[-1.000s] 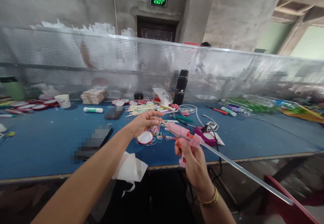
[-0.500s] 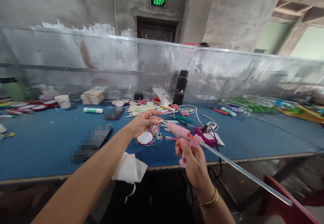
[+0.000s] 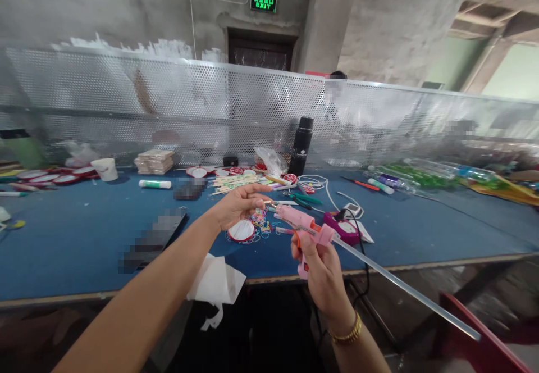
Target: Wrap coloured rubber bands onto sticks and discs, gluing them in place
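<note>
My right hand [image 3: 322, 269] is wrapped round the handle of a pink hot glue gun [image 3: 300, 221], fingers at its orange trigger. A long clear glue stick [image 3: 404, 286] sticks out of its back end, slanting down to the right. My left hand [image 3: 240, 207] pinches a small pale stick [image 3: 266, 201] right by the gun's nozzle; whether they touch I cannot tell. Below the left hand a round white disc with a red rim [image 3: 241, 230] lies among small colourful rings [image 3: 261, 224] on the blue table [image 3: 210, 266].
Behind the hands are wooden sticks [image 3: 236, 182], a black bottle [image 3: 301, 147] and green-handled pliers [image 3: 305, 200]. A purple power strip [image 3: 343, 230] with cables lies right of the gun. White paper [image 3: 219, 280] hangs at the front edge. A perforated metal screen [image 3: 189, 98] runs along the back.
The glue gun and its trailing glue stick have shifted very slightly to the left. The loose end of the white paper has swung. My left hand stays almost still.
</note>
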Action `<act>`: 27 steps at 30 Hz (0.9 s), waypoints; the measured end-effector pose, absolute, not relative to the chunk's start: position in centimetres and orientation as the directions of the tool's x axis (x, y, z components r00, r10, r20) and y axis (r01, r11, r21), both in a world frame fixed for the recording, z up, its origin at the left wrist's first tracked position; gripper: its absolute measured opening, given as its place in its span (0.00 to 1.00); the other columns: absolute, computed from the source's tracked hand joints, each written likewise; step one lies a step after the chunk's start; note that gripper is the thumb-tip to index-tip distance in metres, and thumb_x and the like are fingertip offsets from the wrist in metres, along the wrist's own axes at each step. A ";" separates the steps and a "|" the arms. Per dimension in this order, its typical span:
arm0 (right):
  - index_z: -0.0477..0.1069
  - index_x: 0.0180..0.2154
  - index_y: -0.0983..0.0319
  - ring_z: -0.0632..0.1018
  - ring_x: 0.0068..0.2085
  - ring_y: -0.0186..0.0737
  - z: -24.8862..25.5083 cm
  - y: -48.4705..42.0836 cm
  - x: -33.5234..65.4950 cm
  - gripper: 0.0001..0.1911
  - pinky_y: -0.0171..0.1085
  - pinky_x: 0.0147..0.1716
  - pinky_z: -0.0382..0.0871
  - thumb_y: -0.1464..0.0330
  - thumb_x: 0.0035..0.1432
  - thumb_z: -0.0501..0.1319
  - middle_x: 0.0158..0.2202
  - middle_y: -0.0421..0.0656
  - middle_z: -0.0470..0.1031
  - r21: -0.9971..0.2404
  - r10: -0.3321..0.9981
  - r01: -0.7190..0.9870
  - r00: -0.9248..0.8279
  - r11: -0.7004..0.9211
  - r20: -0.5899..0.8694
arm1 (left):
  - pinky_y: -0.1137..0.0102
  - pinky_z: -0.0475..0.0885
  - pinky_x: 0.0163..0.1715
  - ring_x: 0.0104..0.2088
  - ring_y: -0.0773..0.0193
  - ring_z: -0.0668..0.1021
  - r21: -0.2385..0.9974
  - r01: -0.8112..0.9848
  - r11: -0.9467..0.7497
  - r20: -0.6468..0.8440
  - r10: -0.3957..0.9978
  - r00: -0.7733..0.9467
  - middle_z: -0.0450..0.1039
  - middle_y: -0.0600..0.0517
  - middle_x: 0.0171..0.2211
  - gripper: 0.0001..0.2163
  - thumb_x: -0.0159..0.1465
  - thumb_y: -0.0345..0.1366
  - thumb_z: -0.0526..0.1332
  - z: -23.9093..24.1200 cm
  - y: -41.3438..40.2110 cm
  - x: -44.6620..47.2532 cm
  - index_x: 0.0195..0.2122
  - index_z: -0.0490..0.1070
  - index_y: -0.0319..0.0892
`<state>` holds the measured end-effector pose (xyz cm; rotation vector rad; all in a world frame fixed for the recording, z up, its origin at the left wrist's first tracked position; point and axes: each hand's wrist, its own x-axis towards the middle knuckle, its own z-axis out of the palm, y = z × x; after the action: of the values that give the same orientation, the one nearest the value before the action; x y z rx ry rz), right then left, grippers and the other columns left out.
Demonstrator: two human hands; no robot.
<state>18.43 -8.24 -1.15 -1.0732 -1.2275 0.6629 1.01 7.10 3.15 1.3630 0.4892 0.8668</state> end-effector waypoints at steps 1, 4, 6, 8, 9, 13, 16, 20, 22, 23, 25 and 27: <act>0.66 0.26 0.62 0.64 0.23 0.31 -1.2 -8.2 18.4 0.27 0.30 0.19 0.59 0.45 0.62 0.52 0.23 0.40 0.65 -0.911 0.874 0.132 0.255 0.391 0.413 | 0.76 0.62 0.25 0.28 0.74 0.74 0.968 -0.249 -0.023 0.176 0.770 0.613 0.79 0.50 0.36 0.21 0.50 0.32 0.74 3.1 7.1 1.0 0.46 0.77 0.42; 0.66 0.26 0.62 0.64 0.23 0.31 -1.1 -8.4 18.4 0.28 0.31 0.18 0.58 0.45 0.61 0.53 0.23 0.40 0.65 -0.911 0.877 0.119 0.248 0.394 0.411 | 0.76 0.64 0.27 0.29 0.74 0.75 0.967 -0.254 -0.026 0.183 0.764 0.618 0.79 0.50 0.37 0.22 0.50 0.32 0.74 3.1 7.2 1.0 0.47 0.77 0.42; 0.67 0.27 0.62 0.64 0.23 0.31 -1.0 -8.5 18.4 0.28 0.31 0.18 0.58 0.44 0.60 0.53 0.24 0.40 0.66 -0.916 0.879 0.095 0.256 0.391 0.402 | 0.76 0.65 0.28 0.30 0.73 0.75 0.967 -0.252 -0.028 0.183 0.765 0.618 0.79 0.50 0.37 0.21 0.50 0.32 0.73 3.1 7.2 1.0 0.47 0.77 0.42; 0.69 0.29 0.62 0.64 0.23 0.31 -0.9 -8.6 18.4 0.28 0.31 0.18 0.58 0.44 0.59 0.54 0.24 0.40 0.66 -0.921 0.882 0.059 0.269 0.385 0.387 | 0.75 0.65 0.30 0.30 0.72 0.75 0.969 -0.248 -0.026 0.177 0.771 0.611 0.79 0.50 0.37 0.20 0.51 0.31 0.73 3.1 7.2 1.0 0.46 0.78 0.43; 0.70 0.31 0.62 0.64 0.23 0.31 -0.9 -8.6 18.5 0.28 0.31 0.18 0.58 0.44 0.59 0.54 0.24 0.40 0.66 -0.923 0.883 0.039 0.275 0.384 0.379 | 0.74 0.66 0.31 0.31 0.72 0.75 0.969 -0.246 -0.026 0.175 0.776 0.606 0.79 0.50 0.37 0.19 0.51 0.31 0.72 3.2 7.2 1.1 0.45 0.78 0.43; 0.70 0.32 0.63 0.64 0.23 0.31 -1.3 -8.4 18.7 0.27 0.31 0.18 0.57 0.45 0.60 0.55 0.25 0.40 0.67 -0.925 0.898 -0.026 0.250 0.380 0.362 | 0.73 0.67 0.33 0.31 0.72 0.76 0.971 -0.237 -0.026 0.168 0.782 0.601 0.79 0.51 0.37 0.19 0.50 0.30 0.72 3.3 7.0 1.2 0.45 0.78 0.43; 0.70 0.33 0.63 0.64 0.24 0.30 -1.7 -8.1 18.7 0.26 0.31 0.19 0.56 0.46 0.62 0.55 0.26 0.40 0.67 -0.928 0.910 -0.042 0.217 0.369 0.353 | 0.73 0.67 0.34 0.31 0.72 0.76 0.972 -0.233 -0.029 0.170 0.772 0.612 0.79 0.51 0.36 0.20 0.50 0.31 0.73 3.3 7.0 1.2 0.45 0.77 0.43; 0.70 0.33 0.63 0.64 0.24 0.30 -1.7 -7.9 18.5 0.25 0.31 0.19 0.57 0.47 0.63 0.53 0.26 0.40 0.66 -0.925 0.904 0.003 0.206 0.381 0.373 | 0.73 0.67 0.35 0.31 0.72 0.76 0.973 -0.227 -0.031 0.169 0.769 0.617 0.79 0.51 0.36 0.20 0.50 0.32 0.73 3.4 7.1 1.1 0.45 0.77 0.43; 0.70 0.32 0.63 0.64 0.24 0.31 -1.6 -7.9 18.5 0.26 0.31 0.20 0.57 0.47 0.63 0.53 0.26 0.40 0.66 -0.920 0.898 0.027 0.208 0.392 0.388 | 0.74 0.67 0.34 0.31 0.72 0.76 0.975 -0.222 -0.025 0.160 0.772 0.615 0.79 0.51 0.36 0.20 0.49 0.31 0.74 3.4 7.0 1.1 0.45 0.77 0.43; 0.70 0.31 0.63 0.64 0.24 0.31 -1.5 -7.9 18.6 0.26 0.31 0.20 0.58 0.47 0.63 0.52 0.26 0.40 0.66 -0.919 0.897 0.037 0.207 0.392 0.390 | 0.74 0.67 0.34 0.31 0.72 0.76 0.975 -0.222 -0.023 0.158 0.773 0.614 0.79 0.51 0.36 0.21 0.49 0.31 0.74 3.4 7.0 1.1 0.45 0.77 0.43; 0.70 0.31 0.63 0.64 0.24 0.31 -1.5 -8.0 18.7 0.26 0.31 0.20 0.57 0.47 0.63 0.52 0.25 0.40 0.65 -0.922 0.900 0.050 0.203 0.385 0.387 | 0.73 0.67 0.35 0.31 0.72 0.76 0.973 -0.231 -0.025 0.165 0.771 0.615 0.79 0.51 0.36 0.21 0.49 0.31 0.74 3.4 7.0 1.2 0.45 0.77 0.43; 0.69 0.30 0.63 0.64 0.24 0.31 -1.5 -8.1 18.7 0.26 0.31 0.19 0.57 0.47 0.63 0.52 0.25 0.40 0.65 -0.922 0.900 0.051 0.202 0.385 0.387 | 0.73 0.68 0.36 0.32 0.71 0.76 0.969 -0.244 -0.034 0.181 0.769 0.613 0.79 0.51 0.36 0.20 0.50 0.31 0.73 3.3 7.0 1.2 0.45 0.77 0.43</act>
<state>18.72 -8.09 -1.48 -1.0121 -1.2250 0.7624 1.16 7.05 3.32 1.3762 0.4881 0.8666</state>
